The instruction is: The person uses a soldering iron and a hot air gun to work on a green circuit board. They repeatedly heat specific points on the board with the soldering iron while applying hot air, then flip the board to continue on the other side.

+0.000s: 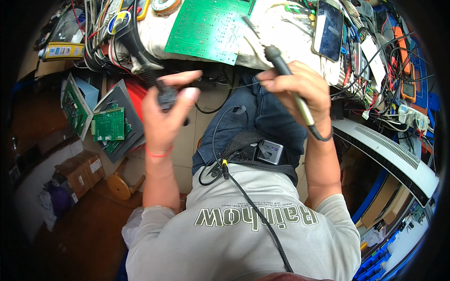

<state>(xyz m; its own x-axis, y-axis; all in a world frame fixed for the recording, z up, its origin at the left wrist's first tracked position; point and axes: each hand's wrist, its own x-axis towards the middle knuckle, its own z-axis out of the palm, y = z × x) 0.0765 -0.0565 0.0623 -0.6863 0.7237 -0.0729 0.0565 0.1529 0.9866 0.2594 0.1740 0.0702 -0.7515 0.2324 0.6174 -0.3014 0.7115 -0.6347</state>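
My right hand is closed around a soldering iron with a dark grip and a pale lower handle. Its metal tip points up and left, over the right edge of a green circuit board. A thin wire runs leftward from those fingertips. Lower left of the board, my left hand holds a long black tool with a ribbed neck; its kind is unclear. Thumb and forefinger lie around its rounded end, and the forefinger stretches right. The other fingers are mostly hidden.
A phone lies right of the board, beside tangled cables and an orange multimeter. A solder spool sits behind it. More circuit boards lean at lower left, near a wooden stool. A black cable crosses my shirt.
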